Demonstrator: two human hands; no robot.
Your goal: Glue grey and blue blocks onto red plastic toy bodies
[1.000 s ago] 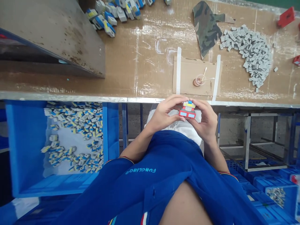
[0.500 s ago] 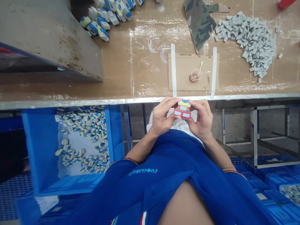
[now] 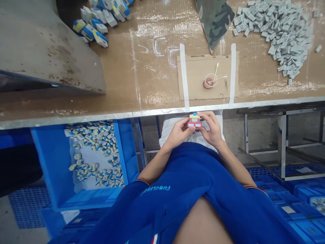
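A small toy figure part (image 3: 194, 120), red and grey with light blue panels and a yellow, white and blue top, is held over my lap just below the table edge. My left hand (image 3: 179, 133) grips its left side, thumb along the bottom. On the other side, my right hand (image 3: 211, 127) pinches it, with fingers at the top and thumb below. Beyond the edge, a small clear cup (image 3: 209, 81) of reddish-brown liquid stands on a taped cardboard sheet (image 3: 194, 93). Cotton swabs (image 3: 216, 69) rest in the cup.
Grey pieces (image 3: 281, 34) lie heaped at the right, near a camouflage cloth (image 3: 214, 20). White, blue and yellow parts (image 3: 101, 18) are piled behind a stained grey bin (image 3: 73, 54). A blue crate (image 3: 43, 152) holds similar parts; metal frames (image 3: 282, 145) stand below right.
Both hands and the toy part have moved slightly down and left, away from the table edge. The right fingers have shifted on the part. The camera view has turned a little.
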